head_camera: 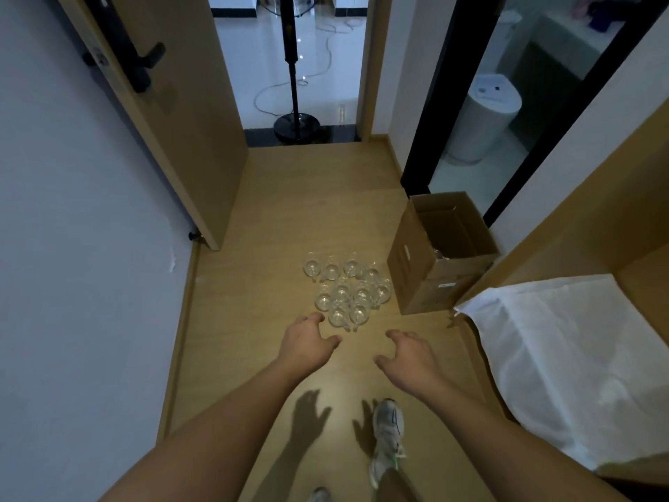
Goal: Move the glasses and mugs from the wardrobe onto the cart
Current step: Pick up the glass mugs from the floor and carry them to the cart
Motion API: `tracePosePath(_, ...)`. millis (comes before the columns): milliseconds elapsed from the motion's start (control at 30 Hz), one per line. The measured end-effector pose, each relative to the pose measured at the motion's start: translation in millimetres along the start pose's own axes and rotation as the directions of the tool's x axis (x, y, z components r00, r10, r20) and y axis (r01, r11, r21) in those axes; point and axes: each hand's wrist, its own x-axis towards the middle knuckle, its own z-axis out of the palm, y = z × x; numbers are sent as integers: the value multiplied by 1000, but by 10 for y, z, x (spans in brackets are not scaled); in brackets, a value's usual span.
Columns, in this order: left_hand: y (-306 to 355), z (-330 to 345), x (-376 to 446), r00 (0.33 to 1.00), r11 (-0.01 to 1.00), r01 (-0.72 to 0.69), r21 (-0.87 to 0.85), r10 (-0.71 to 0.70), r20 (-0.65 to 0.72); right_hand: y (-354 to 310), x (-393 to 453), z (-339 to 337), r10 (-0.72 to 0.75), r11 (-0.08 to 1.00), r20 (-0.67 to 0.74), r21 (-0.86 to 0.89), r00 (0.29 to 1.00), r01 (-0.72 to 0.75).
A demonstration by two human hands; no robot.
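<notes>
Left hand (307, 344) and right hand (407, 356) both reach forward at lower centre, fingers spread and loosely bent, holding nothing, just short of a cluster of clear glass mugs (347, 289) standing on the wood floor (289, 211) mid-frame. An open cardboard box (440, 253) sits just right of the mugs, white cloth (572, 356) at right edge. No cart or wardrobe identifiable here, so nothing looks moved yet; all mugs seem left to carry.
</notes>
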Motion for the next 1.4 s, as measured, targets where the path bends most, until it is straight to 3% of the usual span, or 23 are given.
tracePosePath(333, 423, 197, 1049, 981, 980, 193, -39, -192, 27, 235, 1322, -278, -38, 998, 119, 54, 992, 32)
tracePosePath(600, 501, 820, 2005, 965, 960, 251, -122, -238, 112, 446, 2413, -69, -8, 994, 232, 112, 973, -18)
tracePosePath(833, -224, 1710, 3136, 903, 876, 429, -221, -410, 131, 730, 3479, 953, 118, 962, 280, 205, 953, -179)
tracePosePath(1200, -1406, 3438, 4603, 883, 853, 464, -240, -421, 209, 1320, 5253, 3055, 194, 899, 270, 337, 943, -281)
tracePosePath(1333, -1681, 3972, 4974, 889, 829, 456, -325, -405, 213, 1460, 5712, 3613, 266, 804, 278, 465, 923, -372)
tracePosePath(1400, -1799, 4183, 5127, 893, 790, 450, -417, -400, 205, 1477, 5875, 3806, 281, 692, 287, 601, 916, -401)
